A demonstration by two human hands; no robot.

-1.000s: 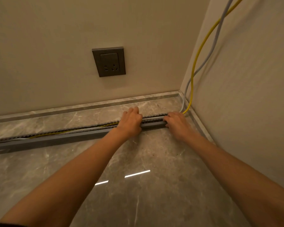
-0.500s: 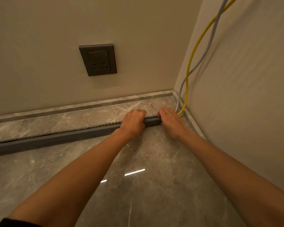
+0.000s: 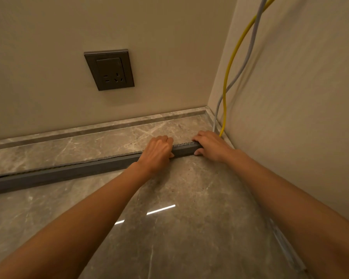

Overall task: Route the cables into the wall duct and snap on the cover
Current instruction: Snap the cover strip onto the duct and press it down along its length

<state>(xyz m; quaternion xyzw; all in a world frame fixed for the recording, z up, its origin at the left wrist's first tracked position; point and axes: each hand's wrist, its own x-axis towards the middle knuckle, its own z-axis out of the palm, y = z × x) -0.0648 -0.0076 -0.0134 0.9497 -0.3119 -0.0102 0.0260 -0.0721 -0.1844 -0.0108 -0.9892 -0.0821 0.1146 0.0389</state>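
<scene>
A long grey slotted cable duct [image 3: 73, 173] lies across the marble surface from the left edge to near the corner. My left hand [image 3: 157, 153] curls over the top of the duct, fingers closed on it. My right hand [image 3: 211, 144] grips the duct's right end, thumb on the front face. A yellow cable [image 3: 231, 63] and a grey cable [image 3: 250, 51] hang down the right wall and reach the surface just behind my right hand. Where they enter the duct is hidden by that hand.
A dark wall socket [image 3: 109, 69] sits on the back wall above the duct. A marble skirting strip [image 3: 101, 125] runs along the back wall. A pale strip [image 3: 286, 248] lies along the right wall's base, near my right forearm.
My hands have drawn closer together toward the corner end of the duct. The yellow cable that showed in the open slot a second ago is no longer visible along the duct.
</scene>
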